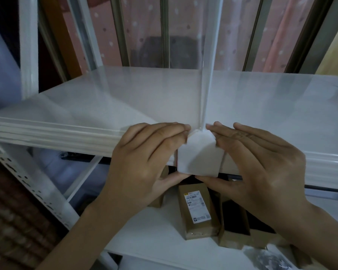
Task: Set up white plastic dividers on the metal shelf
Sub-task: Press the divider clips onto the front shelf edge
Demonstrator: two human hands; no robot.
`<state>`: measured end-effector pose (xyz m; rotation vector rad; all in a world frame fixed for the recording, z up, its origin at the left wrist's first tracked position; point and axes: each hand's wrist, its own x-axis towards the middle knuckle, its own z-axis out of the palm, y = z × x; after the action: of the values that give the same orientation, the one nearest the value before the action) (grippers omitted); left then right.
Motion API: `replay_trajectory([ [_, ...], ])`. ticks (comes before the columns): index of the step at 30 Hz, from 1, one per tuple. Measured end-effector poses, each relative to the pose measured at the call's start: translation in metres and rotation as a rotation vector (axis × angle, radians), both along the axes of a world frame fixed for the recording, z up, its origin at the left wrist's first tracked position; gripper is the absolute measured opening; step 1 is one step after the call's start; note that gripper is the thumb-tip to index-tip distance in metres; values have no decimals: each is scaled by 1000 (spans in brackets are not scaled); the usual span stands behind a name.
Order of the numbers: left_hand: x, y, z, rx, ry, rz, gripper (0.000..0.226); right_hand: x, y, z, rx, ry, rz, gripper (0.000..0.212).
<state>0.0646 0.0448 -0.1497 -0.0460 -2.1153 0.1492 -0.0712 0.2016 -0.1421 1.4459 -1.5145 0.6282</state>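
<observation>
Both hands, the left hand (144, 154) and right hand (256, 158), are pinching the divider's front clip (200, 158) against the shelf edge (53, 131). Pressing evenly should be keeping the divider (204, 90) upright.

Both bare forearms reach up and forward from the lower edge of the view, converging at the centre. The left hand (144, 160) shows its back, fingers extended together and pointing right, thumb tucked below and also aimed right. The right hand (261, 162) mirrors it, fingers flat and pointing left, thumb stretched underneath toward the left thumb. The fingertips of the two hands lie near each other, not touching.
</observation>
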Motion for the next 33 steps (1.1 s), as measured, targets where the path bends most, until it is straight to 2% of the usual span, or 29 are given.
replay_trajectory([
  [6, -1, -1, 0, 24, 19, -7, 45, 4, 2, 2, 34, -39, -27, 50],
  [15, 1, 3, 1, 73, 11, -14, 42, 8, 4, 6, 48, -81, -77, 47],
  [22, 4, 2, 2, 70, -25, 9, 45, 13, 5, 9, 95, -136, -107, 60],
  [33, 5, 4, 2, 84, -79, 18, 50, 17, 7, 9, 90, -143, -120, 64],
])
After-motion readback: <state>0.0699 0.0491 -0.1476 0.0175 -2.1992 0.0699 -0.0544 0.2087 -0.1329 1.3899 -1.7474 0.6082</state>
